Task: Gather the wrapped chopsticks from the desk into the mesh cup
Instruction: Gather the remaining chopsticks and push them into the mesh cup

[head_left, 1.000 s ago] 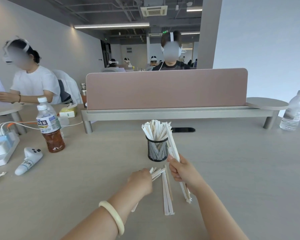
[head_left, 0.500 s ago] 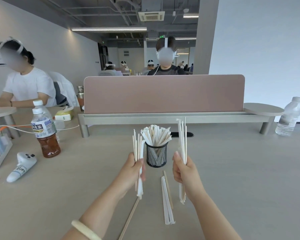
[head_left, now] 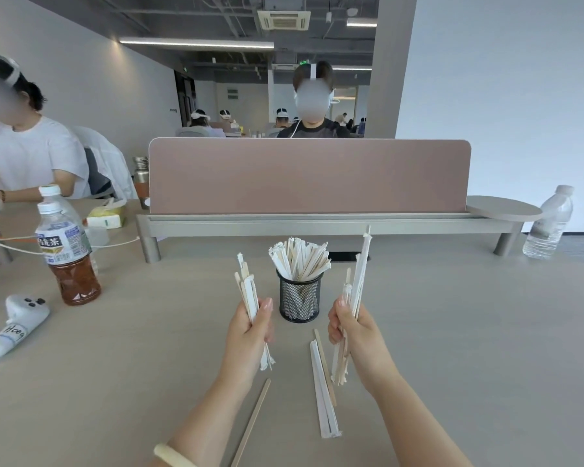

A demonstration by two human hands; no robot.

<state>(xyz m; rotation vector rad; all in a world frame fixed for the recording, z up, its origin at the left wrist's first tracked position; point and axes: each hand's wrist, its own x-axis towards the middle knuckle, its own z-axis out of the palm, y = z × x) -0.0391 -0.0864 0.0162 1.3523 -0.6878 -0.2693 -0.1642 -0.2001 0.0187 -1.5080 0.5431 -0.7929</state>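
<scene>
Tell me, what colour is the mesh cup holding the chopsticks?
Black, a see-through wire mesh cup, shown clearly in the head view.

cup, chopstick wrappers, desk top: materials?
Cup: black metal wire mesh by the look; open weave with a solid rim, matte.
Wrappers: thin white paper, probably; matte, with ragged torn ends.
Bare stick: light wood or bamboo, unfinished tan.
Desk: pale beige laminate, likely; smooth, uniform, low sheen. Core not visible.
</scene>
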